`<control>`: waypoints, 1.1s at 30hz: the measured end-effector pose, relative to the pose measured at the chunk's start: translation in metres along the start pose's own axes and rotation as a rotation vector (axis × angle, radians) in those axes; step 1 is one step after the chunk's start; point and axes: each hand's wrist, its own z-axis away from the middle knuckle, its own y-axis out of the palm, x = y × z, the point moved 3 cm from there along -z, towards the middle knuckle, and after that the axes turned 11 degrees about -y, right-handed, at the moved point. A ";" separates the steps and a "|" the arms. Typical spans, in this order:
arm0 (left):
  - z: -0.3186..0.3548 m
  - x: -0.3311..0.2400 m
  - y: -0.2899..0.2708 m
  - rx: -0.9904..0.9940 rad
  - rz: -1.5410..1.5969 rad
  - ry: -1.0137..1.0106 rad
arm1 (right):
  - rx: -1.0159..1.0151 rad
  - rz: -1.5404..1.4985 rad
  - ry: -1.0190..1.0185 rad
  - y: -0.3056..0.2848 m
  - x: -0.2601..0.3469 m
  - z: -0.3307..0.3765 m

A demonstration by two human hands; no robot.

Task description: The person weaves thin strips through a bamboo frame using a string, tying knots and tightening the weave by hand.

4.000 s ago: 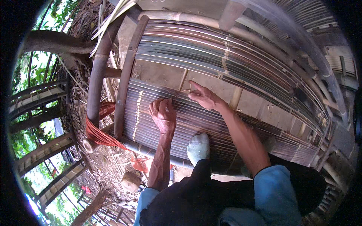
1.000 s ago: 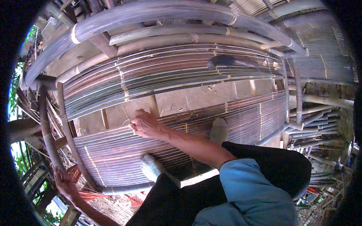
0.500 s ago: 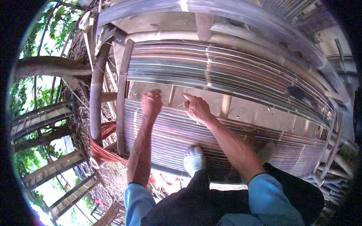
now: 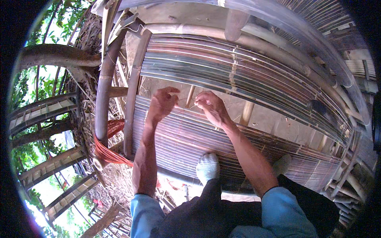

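Note:
My left hand (image 4: 162,105) hovers above the gap in a slatted bamboo platform, fingers curled and bent toward the right hand. Whatever lies between its fingertips is too fine to make out. Facing it, my right hand (image 4: 212,109) is closed in a pinch, and a thin pale strand seems to show at its fingertips. Under both hands runs the near panel of narrow slats (image 4: 174,131). Beyond the gap lies the far panel (image 4: 186,59), its slats greenish and reddish brown, crossed by a pale tied binding (image 4: 233,69).
My socked foot (image 4: 208,167) rests on the near slats, the other farther right. Thick bamboo poles (image 4: 106,95) frame the platform. Orange cord or netting (image 4: 109,152) wraps the left post. Bare ground (image 4: 270,119) shows through the gap; a dark object (image 4: 317,106) lies at the right.
My hands have turned: the left fingers now bend toward the right, and the right has gone from a pointing finger to a pinch. The view has shifted slightly.

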 end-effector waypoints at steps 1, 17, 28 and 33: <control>0.006 -0.008 -0.010 0.217 0.421 -0.102 | -0.001 -0.006 -0.008 -0.003 0.011 0.000; 0.158 0.032 -0.095 -0.677 -0.421 0.235 | 0.204 0.157 -0.095 0.018 0.071 -0.004; 0.268 0.051 -0.138 -0.433 0.611 -0.515 | 0.272 0.317 -0.227 0.046 0.087 0.001; 0.240 -0.034 -0.151 -0.073 1.558 0.016 | 0.203 0.360 -0.418 0.023 0.185 -0.005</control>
